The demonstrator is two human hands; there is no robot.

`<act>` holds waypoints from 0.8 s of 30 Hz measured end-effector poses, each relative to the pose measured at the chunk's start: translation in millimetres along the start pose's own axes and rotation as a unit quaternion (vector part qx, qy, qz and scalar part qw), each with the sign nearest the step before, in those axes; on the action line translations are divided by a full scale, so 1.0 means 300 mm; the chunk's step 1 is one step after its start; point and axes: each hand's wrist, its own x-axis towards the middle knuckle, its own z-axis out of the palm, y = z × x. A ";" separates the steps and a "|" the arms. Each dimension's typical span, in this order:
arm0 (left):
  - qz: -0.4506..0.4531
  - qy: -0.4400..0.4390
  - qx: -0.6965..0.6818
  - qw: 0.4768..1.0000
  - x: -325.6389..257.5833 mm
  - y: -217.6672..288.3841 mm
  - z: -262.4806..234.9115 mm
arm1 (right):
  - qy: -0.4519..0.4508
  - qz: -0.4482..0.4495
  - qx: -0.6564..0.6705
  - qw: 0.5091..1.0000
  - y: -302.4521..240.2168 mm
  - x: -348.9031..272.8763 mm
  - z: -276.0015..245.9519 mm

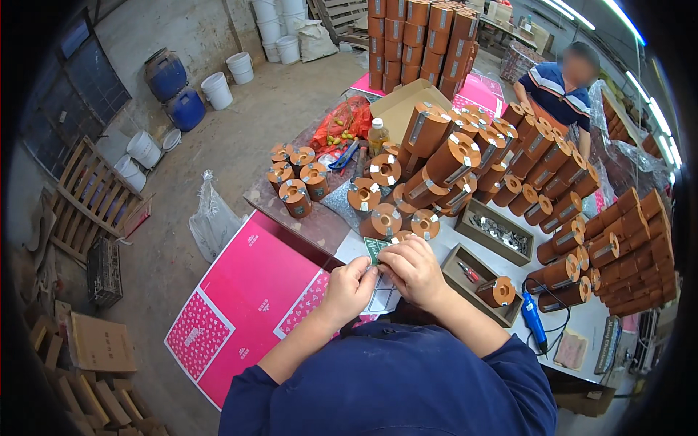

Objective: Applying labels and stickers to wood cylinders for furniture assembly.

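Observation:
My left hand (349, 289) and my right hand (416, 269) come together in front of my chest, fingers pinched. Between them is a small flat green piece with pale markings (374, 247), like a card or label; both hands appear to grip its lower edge. Under my hands lies a pale sheet with dark outlines (382, 296). Just beyond stand several brown-orange cylinders (385, 220) with center holes and small silvery patches on their ends. To the right of my right hand, an open wooden box (459, 256) holds a red-handled tool (469, 272) and one cylinder (496, 291).
A second box (496, 231) holds small metal parts. A blue corded power tool (533, 320) lies at the right. Stacked cylinders (567, 171) crowd the table; a co-worker (556, 91) stands behind them. Pink printed cardboard (247, 298) is at the left; a bottle (378, 135) stands farther back.

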 end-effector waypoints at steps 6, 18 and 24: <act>0.031 -0.045 0.090 0.994 0.008 0.029 -0.021 | -0.025 -0.021 -0.060 0.998 -0.011 -0.010 0.004; 0.012 -0.023 0.040 0.999 0.005 -0.001 -0.019 | 0.020 0.075 0.032 0.996 0.011 -0.010 0.021; -0.100 -0.071 -0.049 0.991 0.004 -0.133 0.021 | 0.058 0.366 0.225 0.901 0.045 -0.083 -0.030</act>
